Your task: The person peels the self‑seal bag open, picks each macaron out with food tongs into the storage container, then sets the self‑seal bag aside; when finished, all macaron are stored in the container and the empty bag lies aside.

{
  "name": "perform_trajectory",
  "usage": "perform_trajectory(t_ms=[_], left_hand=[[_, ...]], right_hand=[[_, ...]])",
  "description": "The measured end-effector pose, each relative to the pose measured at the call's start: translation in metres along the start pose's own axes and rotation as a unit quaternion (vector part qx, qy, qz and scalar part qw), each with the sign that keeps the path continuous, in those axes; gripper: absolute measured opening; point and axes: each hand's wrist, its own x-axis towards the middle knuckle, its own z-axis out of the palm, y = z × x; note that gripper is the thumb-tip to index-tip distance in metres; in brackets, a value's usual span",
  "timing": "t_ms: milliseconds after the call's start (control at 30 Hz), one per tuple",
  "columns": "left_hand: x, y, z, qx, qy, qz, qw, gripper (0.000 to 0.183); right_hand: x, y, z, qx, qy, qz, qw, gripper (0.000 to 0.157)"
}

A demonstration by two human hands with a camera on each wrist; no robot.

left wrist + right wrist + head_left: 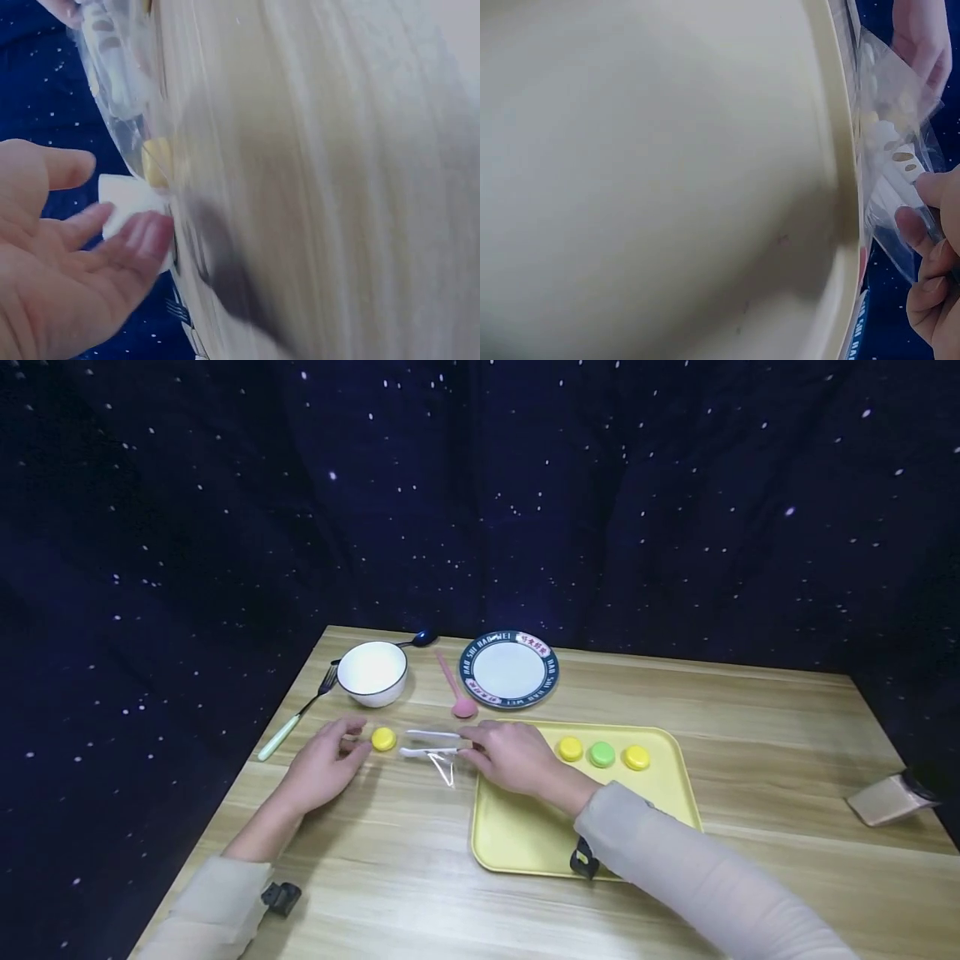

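My right hand [513, 756] pinches white tongs [429, 752] at the tray's left edge, their two arms pointing left. Clear plastic wrap [444, 770] surrounds them; slots show in one tong end in the right wrist view. Left of the tong tips, a yellow macaron-like round [383, 739] lies on the wooden table. Beside it, apart from the tongs, is my left hand [322, 768], fingers loosely bent and holding nothing. In the left wrist view, that hand [82, 255] has its thumb and fingers spread. Two yellow rounds and a green round [602, 754] sit on the yellow tray [525, 852].
Behind the hands stand a white bowl [372, 672] and a dark-rimmed plate [510, 668], with a pink spoon [457, 693] between them. A dark spoon [423, 638] and a green-handled fork [279, 737] lie near the bowl. A dark-lidded container [888, 797] lies far right.
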Motion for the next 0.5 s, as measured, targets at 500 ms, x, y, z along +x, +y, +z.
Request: perform_trajectory(t_ms=[500], left_hand=[[0.009,-0.007,0.003,-0.049,-0.078,-0.075,0.9929,0.046]], right_hand=[[0.023,-0.002,0.022,0.03,-0.018,0.025,0.999,0.018]])
